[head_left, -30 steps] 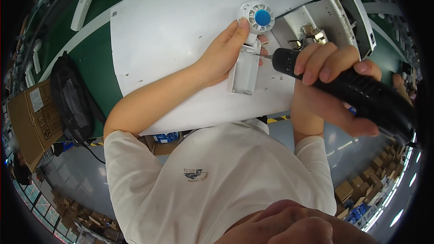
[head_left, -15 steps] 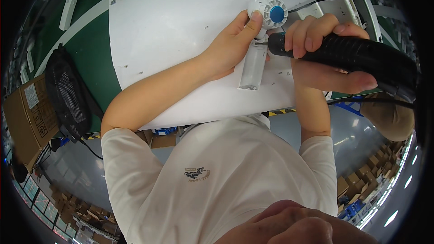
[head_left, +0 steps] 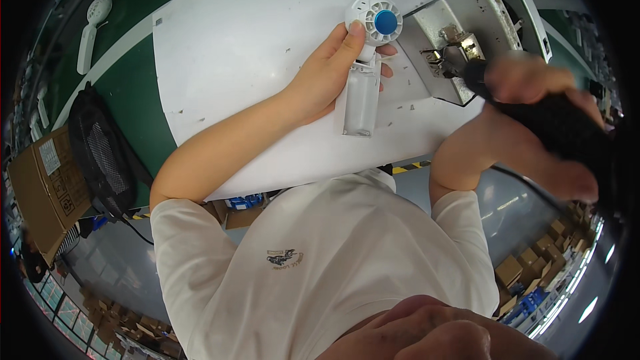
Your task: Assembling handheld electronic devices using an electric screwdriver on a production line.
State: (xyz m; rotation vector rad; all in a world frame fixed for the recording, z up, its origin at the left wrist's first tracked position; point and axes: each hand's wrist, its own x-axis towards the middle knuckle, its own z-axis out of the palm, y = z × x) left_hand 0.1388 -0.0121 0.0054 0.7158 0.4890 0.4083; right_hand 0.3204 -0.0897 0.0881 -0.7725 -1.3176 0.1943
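A small white hand-held fan (head_left: 365, 67) with a round head and a blue centre lies on a white mat (head_left: 253, 40). My left hand (head_left: 330, 70) grips it at the neck, thumb against the head. My right hand (head_left: 533, 113), blurred with motion, holds a black electric screwdriver (head_left: 553, 123) off to the right of the fan. The tool's tip points toward a metal parts tray (head_left: 467, 33) holding small metal pieces.
The white mat lies on a green bench (head_left: 127, 93). Another white fan (head_left: 90, 27) rests at the far left. A black mesh bag (head_left: 100, 153) and a cardboard box (head_left: 43, 187) stand at the left; several boxes sit on the floor at lower right.
My right hand has pulled the screwdriver away from the fan, rightward toward the metal tray. My left hand still holds the fan in place.
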